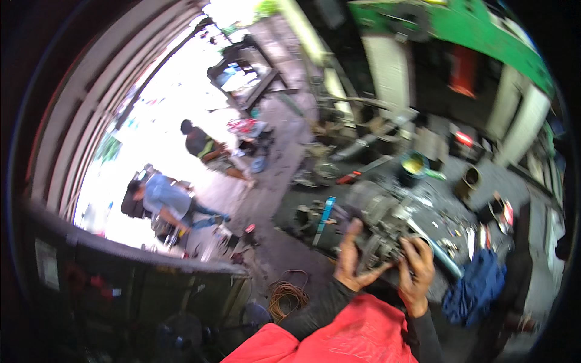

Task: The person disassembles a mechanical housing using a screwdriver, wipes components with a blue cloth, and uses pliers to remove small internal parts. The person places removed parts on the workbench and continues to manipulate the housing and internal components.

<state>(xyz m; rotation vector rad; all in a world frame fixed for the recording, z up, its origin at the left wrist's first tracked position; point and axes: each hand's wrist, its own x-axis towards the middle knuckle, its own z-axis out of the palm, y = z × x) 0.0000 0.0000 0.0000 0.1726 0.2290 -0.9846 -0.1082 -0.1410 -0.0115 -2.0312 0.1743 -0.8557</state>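
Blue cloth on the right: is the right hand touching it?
Apart. The head view shows a dark strip between the right hand and the blue cloth, which lies to the hand's right.

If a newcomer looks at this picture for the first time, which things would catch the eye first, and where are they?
Probably the red garment at the bottom centre, with the left hand and right hand just above it at a grey metal assembly. Next might come the bright green beam at the upper right, and the crumpled dark blue cloth right of the hands.
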